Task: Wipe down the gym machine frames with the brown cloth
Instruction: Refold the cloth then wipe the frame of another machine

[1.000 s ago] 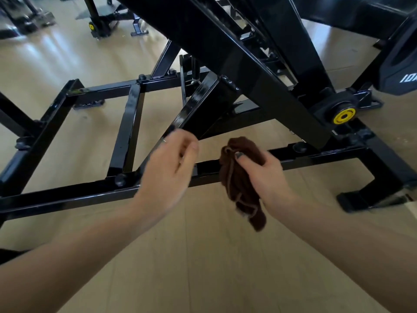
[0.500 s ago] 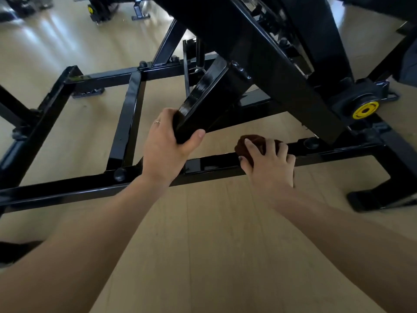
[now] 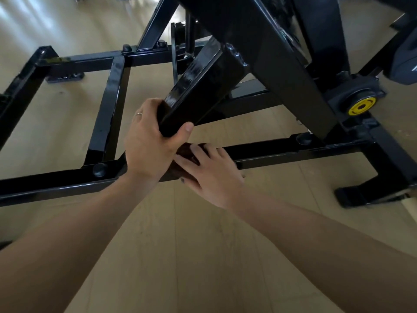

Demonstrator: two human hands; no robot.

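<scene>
A black gym machine frame spreads over the wooden floor, with a long low front rail (image 3: 277, 152) running left to right. A slanted black bar (image 3: 198, 91) rises from that rail toward the upper right. My left hand (image 3: 149, 145) grips the lower end of the slanted bar, thumb wrapped over its front face. The brown cloth (image 3: 187, 152) lies bunched on the front rail, mostly hidden. My right hand (image 3: 212, 175) lies over the cloth with fingers spread and presses it against the rail, just right of my left hand.
A pivot with a yellow cap (image 3: 361, 106) sits at the right on the frame. A black foot (image 3: 370, 195) rests on the floor at the lower right. A cross rail (image 3: 112, 105) and a rear rail (image 3: 90, 59) form open rectangles over light wooden floor (image 3: 191, 256).
My right hand has slid the cloth leftward along the front rail until it sits beside my left hand. My left hand, free one second ago, keeps its grip on the slanted bar.
</scene>
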